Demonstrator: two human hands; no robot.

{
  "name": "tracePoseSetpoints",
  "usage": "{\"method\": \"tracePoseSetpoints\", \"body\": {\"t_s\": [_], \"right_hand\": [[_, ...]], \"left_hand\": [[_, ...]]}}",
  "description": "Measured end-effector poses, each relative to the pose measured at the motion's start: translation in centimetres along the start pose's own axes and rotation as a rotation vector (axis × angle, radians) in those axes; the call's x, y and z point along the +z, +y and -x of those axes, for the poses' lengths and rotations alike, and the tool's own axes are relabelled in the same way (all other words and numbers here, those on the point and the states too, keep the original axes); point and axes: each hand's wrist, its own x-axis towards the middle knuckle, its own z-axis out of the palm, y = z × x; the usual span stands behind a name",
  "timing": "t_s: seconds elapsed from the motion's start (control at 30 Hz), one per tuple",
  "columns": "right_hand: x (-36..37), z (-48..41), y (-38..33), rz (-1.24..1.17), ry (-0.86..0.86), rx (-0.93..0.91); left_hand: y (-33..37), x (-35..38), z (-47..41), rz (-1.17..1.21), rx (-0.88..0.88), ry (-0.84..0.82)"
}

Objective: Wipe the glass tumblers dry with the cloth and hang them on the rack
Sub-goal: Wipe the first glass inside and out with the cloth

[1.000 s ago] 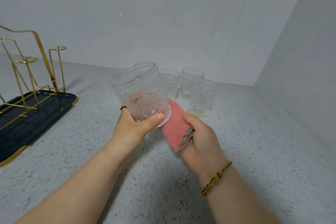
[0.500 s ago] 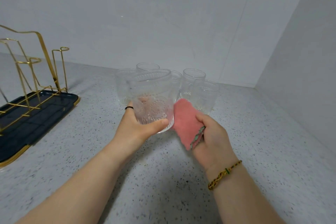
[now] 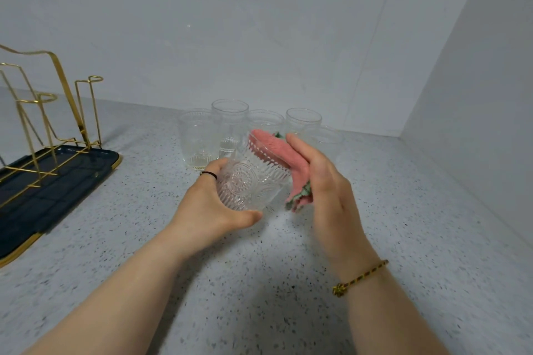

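Observation:
My left hand [image 3: 210,207] grips an embossed glass tumbler [image 3: 251,181] by its base and holds it tilted above the counter, mouth pointing away and up. My right hand [image 3: 326,181] holds a pink cloth [image 3: 277,153] with a green edge against the tumbler's right side and rim. The thumb of that hand is hidden. Behind them several more clear tumblers [image 3: 197,138] stand upright in a cluster near the back wall. The gold wire rack [image 3: 57,112] stands at the far left with nothing hanging on it.
The rack sits in a dark tray [image 3: 66,179] with a gold rim at the left edge of the speckled counter [image 3: 259,282]. White walls close off the back and the right side, meeting in a corner at the right.
The left hand has tipped the tumbler's mouth away and lowered it. The right hand has swung the cloth up from the base onto the tumbler's side and rim.

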Motion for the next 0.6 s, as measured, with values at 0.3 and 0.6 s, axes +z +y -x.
{"method": "tracePoseSetpoints", "body": {"t_s": [0.3,0.6], "right_hand": [[-0.7,-0.4,0.2,0.045,0.000,-0.008],[0.3,-0.5,0.9,0.273,0.216,-0.135]], "left_hand": [[1.3,0.2,1.0,-0.114,0.136,-0.080],[1.3,0.9,1.4,-0.041,0.140,-0.120]]}}
